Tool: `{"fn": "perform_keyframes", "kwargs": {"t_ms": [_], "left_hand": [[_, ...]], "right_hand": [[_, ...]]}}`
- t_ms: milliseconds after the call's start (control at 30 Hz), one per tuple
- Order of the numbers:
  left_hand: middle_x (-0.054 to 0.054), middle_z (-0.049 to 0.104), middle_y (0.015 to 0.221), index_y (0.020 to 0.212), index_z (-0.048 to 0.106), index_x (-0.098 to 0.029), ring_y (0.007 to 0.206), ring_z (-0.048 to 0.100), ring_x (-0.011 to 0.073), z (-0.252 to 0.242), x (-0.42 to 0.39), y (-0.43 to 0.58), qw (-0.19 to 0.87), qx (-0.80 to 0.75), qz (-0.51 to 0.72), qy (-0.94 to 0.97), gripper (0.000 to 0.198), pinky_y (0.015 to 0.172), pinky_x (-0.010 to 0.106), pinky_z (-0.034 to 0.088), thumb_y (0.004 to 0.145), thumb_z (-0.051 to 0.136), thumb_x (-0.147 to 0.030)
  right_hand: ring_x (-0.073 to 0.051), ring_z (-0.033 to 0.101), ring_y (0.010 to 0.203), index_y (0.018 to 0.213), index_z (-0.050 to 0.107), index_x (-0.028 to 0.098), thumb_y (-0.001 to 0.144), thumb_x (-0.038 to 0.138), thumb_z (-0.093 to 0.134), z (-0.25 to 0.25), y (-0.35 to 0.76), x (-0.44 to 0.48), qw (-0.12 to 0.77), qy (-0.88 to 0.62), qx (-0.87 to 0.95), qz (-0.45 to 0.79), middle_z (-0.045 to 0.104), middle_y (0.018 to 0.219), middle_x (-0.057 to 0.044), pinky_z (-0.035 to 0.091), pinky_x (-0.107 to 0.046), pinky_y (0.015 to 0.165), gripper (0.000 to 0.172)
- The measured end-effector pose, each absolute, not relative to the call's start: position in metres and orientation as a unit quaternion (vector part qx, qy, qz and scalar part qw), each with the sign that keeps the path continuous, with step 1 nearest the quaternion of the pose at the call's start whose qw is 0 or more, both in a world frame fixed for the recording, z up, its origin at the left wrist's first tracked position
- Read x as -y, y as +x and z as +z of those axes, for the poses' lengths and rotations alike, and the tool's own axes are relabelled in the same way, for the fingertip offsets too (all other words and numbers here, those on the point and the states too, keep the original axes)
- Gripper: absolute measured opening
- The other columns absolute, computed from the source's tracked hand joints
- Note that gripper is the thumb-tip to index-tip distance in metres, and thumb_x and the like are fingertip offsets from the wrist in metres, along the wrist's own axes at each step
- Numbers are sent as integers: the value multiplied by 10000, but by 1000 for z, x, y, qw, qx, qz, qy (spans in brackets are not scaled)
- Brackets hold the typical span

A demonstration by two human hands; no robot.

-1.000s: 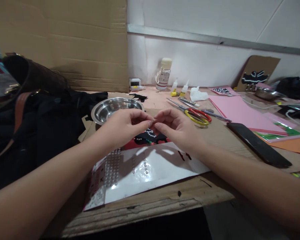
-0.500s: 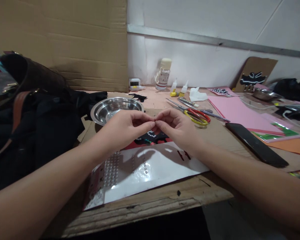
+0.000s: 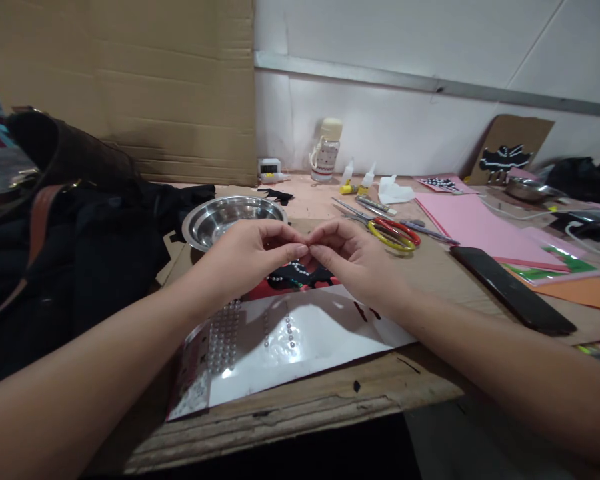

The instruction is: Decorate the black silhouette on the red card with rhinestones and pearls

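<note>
Fingertips and thumbs of my left hand (image 3: 253,257) and my right hand (image 3: 353,257) are pinched together and meet in the middle. Anything between them is too small or hidden to make out. Just below lies a black cutout (image 3: 320,276) with rows of white beads, on red material, partly covered by my hands. Nearer to me is a white sheet (image 3: 320,360) with a clear pack of pearl beads (image 3: 225,333) at its left. A few loose rows of pearls (image 3: 290,330) stick to its middle.
A steel bowl (image 3: 200,223) stands behind my left hand. Scissors with red and yellow handles (image 3: 394,235), glue bottles (image 3: 367,179) and a drink bottle (image 3: 325,153) are farther back. A black phone (image 3: 513,290) and pink paper (image 3: 480,223) lie right; dark cloth (image 3: 115,267) lies left.
My hands stay pinched together at nearly the same spot, with only a tiny shift of the fingers. The things on the table have not moved.
</note>
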State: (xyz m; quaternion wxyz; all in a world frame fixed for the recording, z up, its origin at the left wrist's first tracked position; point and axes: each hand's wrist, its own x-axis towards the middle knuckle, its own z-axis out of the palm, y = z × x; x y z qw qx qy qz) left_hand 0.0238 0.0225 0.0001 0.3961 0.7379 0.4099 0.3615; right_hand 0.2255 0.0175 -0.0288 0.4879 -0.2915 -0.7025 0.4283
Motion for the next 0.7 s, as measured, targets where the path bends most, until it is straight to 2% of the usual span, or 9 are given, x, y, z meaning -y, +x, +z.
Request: {"fn": "perform_keyframes", "kwargs": {"t_ms": [200,700], "left_hand": [[-26,775,799,876,779,-221,714,660,105,2,-20,23,385,-417,350,745,138,629,199,493,891,710,-339],[-9,811,859,899,792,-210,799,720,137,5,-19,26,430,-390,346,737,129,694,215,536,886,691,-289]], "right_hand": [[-107,675,753,966,634,189,934,251,700,-27,225,-18,495,-308,700,413,676,859,11,573,-266,719,96],[-100,677,749,971,613,193,967,210,647,-26,224,-18,494,-282,701,430,662,867,13,575,-257,712,38]]}}
